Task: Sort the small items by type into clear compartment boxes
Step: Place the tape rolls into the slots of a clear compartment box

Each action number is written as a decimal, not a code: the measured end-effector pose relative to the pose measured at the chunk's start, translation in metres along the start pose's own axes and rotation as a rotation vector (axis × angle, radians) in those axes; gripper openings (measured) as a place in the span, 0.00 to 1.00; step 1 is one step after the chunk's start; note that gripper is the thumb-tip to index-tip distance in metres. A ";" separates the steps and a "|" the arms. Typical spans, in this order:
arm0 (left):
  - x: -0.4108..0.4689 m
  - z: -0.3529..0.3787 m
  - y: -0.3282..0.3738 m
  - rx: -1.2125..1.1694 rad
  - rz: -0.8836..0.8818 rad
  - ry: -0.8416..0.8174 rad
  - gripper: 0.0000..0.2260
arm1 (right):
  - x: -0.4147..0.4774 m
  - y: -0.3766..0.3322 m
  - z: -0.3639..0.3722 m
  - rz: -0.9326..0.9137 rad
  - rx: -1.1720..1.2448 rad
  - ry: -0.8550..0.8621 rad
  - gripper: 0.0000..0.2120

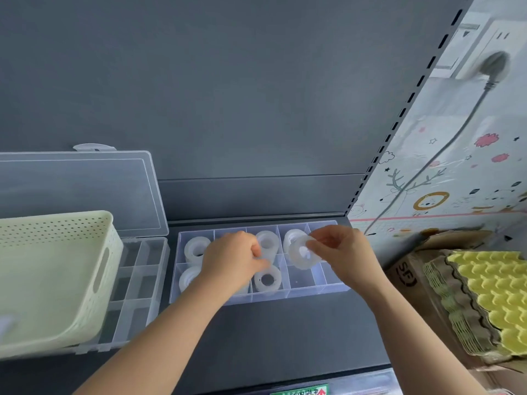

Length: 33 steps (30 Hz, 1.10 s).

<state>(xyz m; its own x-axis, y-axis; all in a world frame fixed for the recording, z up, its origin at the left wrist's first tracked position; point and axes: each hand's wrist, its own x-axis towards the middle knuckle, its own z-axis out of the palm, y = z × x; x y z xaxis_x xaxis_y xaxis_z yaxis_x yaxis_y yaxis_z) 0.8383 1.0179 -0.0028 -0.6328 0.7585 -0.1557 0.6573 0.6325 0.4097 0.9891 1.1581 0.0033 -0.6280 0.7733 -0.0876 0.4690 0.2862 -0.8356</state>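
Clear compartment box point(313, 291) sits open, with translucent white tape rolls point(275, 277) in its cells from 9 o'clock to the middle. One loose roll point(296, 258) is tilted over the 3 o'clock cells, pinched by the right hand point(343, 250).

Only thing I can really read is the black "SF" logo on the brown cardboard box point(405, 277) on my right. The green label strip point(299, 392) down at the shelf edge has characters too cropped to make out.
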 end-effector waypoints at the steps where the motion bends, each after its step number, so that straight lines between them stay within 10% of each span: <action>1: -0.003 -0.003 -0.004 -0.130 -0.053 0.011 0.09 | 0.001 0.000 0.004 -0.015 -0.014 -0.017 0.02; 6: -0.017 -0.022 -0.032 -1.004 -0.312 -0.057 0.12 | 0.004 -0.007 0.032 -0.092 -0.106 -0.142 0.02; 11: -0.027 -0.022 -0.057 -1.220 -0.311 -0.094 0.27 | 0.005 -0.007 0.054 -0.181 -0.281 -0.230 0.04; 18: -0.031 -0.015 -0.051 -1.192 -0.154 -0.002 0.23 | 0.004 -0.009 0.048 -0.261 -0.319 -0.281 0.07; 25: -0.024 0.000 -0.014 -0.791 0.156 0.060 0.27 | -0.005 -0.031 0.024 -0.139 0.166 -0.348 0.06; 33: -0.017 0.017 -0.012 -0.253 0.167 0.130 0.14 | 0.005 0.008 -0.007 -0.028 -0.109 -0.103 0.02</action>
<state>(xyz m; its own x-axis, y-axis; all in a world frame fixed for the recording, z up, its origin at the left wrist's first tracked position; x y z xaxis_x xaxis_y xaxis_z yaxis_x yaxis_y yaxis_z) 0.8485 1.0005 -0.0205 -0.5825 0.8118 0.0413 0.6438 0.4298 0.6330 0.9936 1.1682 0.0001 -0.6998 0.7033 -0.1247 0.5112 0.3712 -0.7751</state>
